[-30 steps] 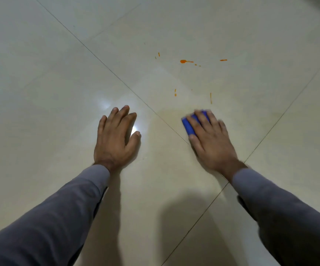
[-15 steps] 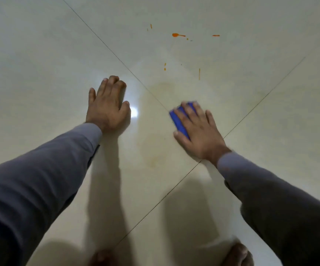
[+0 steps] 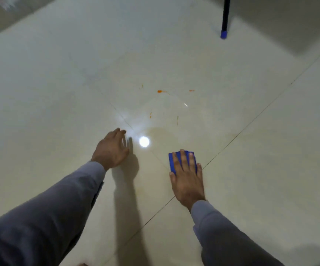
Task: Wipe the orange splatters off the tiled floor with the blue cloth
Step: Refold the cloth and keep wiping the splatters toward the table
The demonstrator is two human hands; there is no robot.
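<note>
head view: right hand flat, fingers straight, pressing blue cloth beneath them

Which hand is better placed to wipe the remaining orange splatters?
Right. The right hand already presses flat on the blue cloth, with the orange splatters on the tiles straight ahead of it. The left hand holds no cloth and looks to be bracing on the floor.

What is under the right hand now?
The blue cloth lies under the right hand, flat on the tiled floor. The cloth's near part is covered by the palm.
</note>
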